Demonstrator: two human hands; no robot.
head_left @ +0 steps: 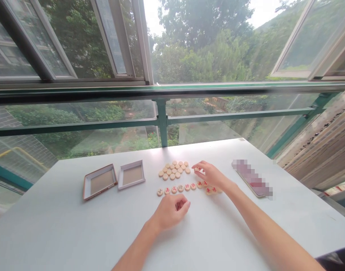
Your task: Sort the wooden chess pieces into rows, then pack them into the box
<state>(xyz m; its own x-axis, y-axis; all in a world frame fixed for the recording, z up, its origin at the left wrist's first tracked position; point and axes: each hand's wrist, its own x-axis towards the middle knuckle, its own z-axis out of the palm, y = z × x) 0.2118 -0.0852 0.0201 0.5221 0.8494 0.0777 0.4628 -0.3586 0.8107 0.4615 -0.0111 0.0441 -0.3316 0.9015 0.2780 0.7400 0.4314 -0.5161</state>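
Observation:
Above the table, my right hand (208,174) pinches a round wooden Chinese chess piece (196,170) between thumb and fingers, at the right end of a cluster. That cluster of several blank-topped Chinese chess pieces (173,171) lies close together. Nearer to me runs a row of Chinese chess pieces (180,188) with red characters facing up. More red-marked pieces (208,190) lie below my right wrist, partly covered by it. Just in front of the row, my left hand (170,211) rests on the table, its fingers curled in a loose fist with nothing visible inside.
Two shallow open box halves, one brown-edged (86,188) and one whitish (144,175), lie left of the pieces on the white table (76,233). A blurred-out flat slab (250,178) lies at the right. Behind the table stands a green railing (162,128) with windows.

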